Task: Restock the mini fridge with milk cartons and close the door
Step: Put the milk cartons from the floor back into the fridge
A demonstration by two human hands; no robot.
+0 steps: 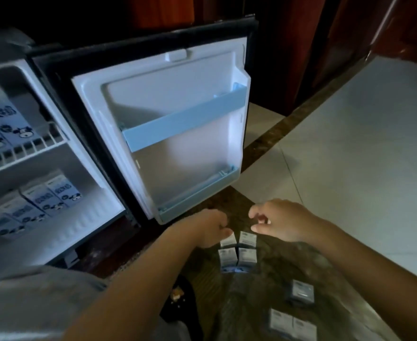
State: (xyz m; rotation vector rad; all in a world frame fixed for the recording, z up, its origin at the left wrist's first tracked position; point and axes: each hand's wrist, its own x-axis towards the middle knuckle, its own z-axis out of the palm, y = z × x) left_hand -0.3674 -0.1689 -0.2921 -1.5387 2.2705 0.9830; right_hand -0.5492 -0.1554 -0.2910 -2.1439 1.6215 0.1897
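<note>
Milk cartons [238, 252] clustered just beneath both hands.
Left hand [209, 230] curls at one carton, grip unclear; right hand [283, 221] hovers above, loose and empty.

The left arm [138, 274] and right arm [364, 257] reach forward from the near side, drawing together toward the middle. The left hand [209, 228] is back-up, its fingers curled down and mostly hidden. Just right of it, the right hand [285, 221] hovers with thumb and fingers loosely curled, holding nothing.
</note>
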